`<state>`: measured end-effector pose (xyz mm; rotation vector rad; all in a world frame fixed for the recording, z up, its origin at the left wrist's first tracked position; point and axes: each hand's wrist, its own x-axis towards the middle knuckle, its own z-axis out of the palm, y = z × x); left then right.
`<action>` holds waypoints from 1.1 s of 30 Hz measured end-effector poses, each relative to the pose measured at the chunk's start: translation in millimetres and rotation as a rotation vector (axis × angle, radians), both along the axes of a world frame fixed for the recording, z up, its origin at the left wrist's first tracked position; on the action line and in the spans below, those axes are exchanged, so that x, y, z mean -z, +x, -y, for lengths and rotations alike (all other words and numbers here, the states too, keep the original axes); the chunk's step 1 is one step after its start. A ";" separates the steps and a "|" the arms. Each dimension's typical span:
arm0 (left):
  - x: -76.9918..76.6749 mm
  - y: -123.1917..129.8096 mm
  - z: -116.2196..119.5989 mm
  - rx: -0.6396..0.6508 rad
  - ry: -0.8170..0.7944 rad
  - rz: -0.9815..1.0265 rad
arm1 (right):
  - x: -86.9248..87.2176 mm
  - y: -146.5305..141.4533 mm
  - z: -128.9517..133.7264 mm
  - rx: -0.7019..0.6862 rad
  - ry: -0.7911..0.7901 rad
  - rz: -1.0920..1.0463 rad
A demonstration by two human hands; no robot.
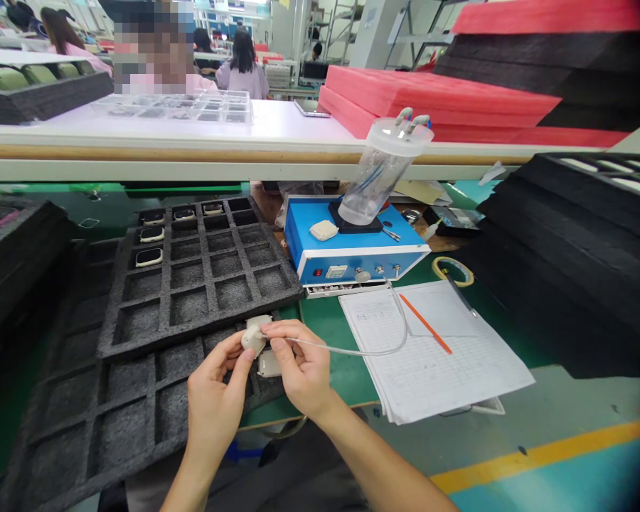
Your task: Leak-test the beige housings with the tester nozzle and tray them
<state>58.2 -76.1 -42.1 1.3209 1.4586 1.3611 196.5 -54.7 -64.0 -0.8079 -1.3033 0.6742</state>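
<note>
A small cream watch case (252, 340) is pinched in the fingers of my left hand (220, 380), above the front foam tray. My right hand (304, 366) grips the end of a thin clear tube (360, 352) close against that case; whether the tip touches it is hidden by my fingers. From there the tube curves to the front of a blue box (299, 242). Two more cream cases lie in the tray just behind and below my fingers, one of them a cream case (269, 364) by my right thumb.
A black foam tray (165, 306) holds several watch cases at its far end. On the blue box stand a clear cylinder (376, 174) and a cream piece (324, 230). Papers (432, 355), an orange stick (425, 323) and a tape roll (466, 274) lie right. Foam stacks (555, 263) flank the bench.
</note>
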 end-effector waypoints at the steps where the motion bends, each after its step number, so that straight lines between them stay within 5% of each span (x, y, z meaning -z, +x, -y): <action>1: 0.1 -0.1 0.3 0.001 -0.002 0.001 | -0.1 0.1 0.2 0.001 -0.003 0.003; 27: 7.0 -0.1 -2.1 0.018 0.015 -0.004 | 1.6 -0.2 -1.5 -0.022 0.014 -0.013; 33: -9.8 -4.8 7.4 0.011 0.158 -0.297 | 2.1 3.8 4.9 0.030 0.009 -0.032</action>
